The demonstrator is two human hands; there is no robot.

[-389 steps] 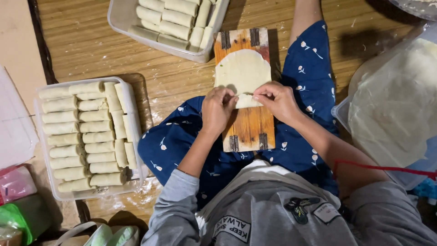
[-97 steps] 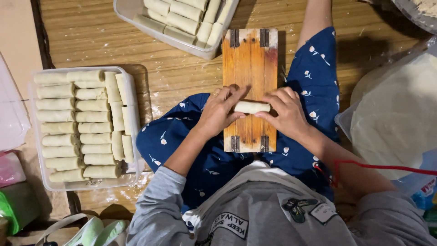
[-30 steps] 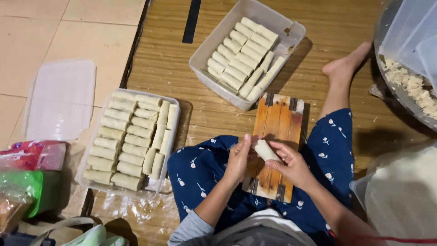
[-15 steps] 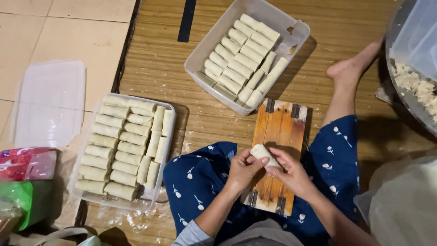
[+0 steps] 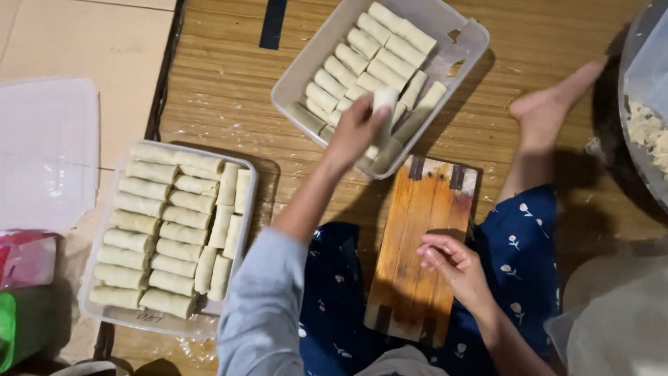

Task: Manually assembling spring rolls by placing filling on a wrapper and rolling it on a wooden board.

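Left hand at the far tray, roll in its grip.

The left hand (image 5: 356, 129) is clamped on a pale roll (image 5: 383, 103), holding it over the near edge of the far tray (image 5: 467, 43) of rolls. The right hand (image 5: 452, 261) rests loosely curled and empty on the wooden board (image 5: 417, 230). A second full tray (image 5: 245, 209) sits to the left.

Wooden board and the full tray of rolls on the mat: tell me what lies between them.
In the head view, the left forearm and a blue-trousered knee cross that stretch between wooden board and full tray; otherwise bare mat.
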